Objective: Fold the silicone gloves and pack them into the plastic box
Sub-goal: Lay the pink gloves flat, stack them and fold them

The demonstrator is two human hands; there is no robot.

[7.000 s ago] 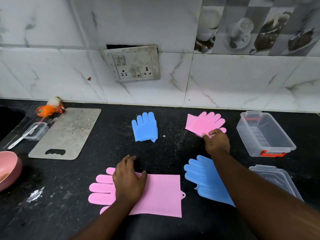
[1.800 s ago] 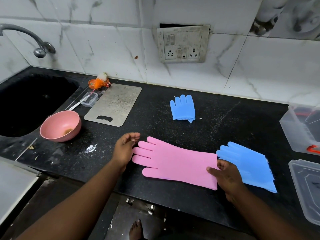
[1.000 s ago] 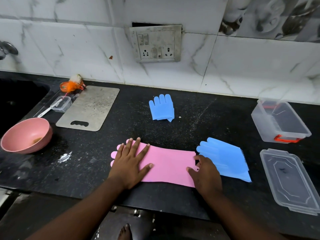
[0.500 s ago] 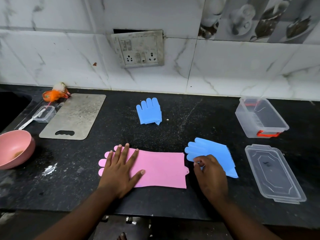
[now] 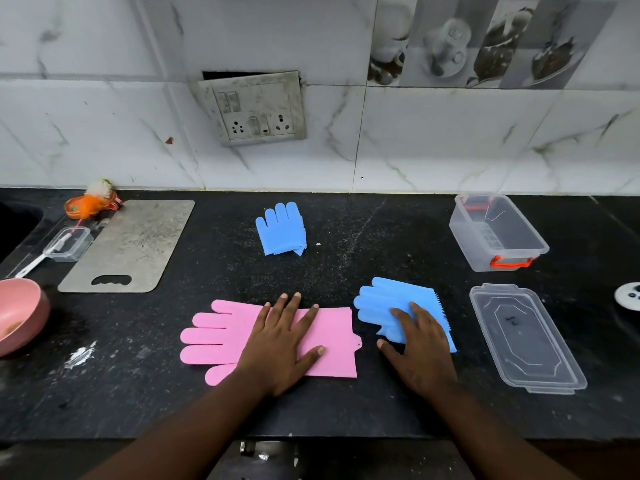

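Observation:
A pink silicone glove lies flat and unfolded on the black counter, its fingers to the left. My left hand rests flat on its middle, fingers spread. To its right is a folded blue glove, bristles showing along its right edge. The fingers of my right hand lie flat on this glove and the thumb touches the counter. A second folded blue glove sits alone farther back. The clear plastic box with orange clips stands open at the back right, its lid in front of it.
A grey cutting board lies at the back left, with a small clear container and an orange scrubber beside it. A pink bowl stands at the left edge near the sink. The tiled wall is behind.
My right hand left the pink glove's cuff and moved right onto the near blue glove. My left hand slid from the pink glove's fingers toward its middle.

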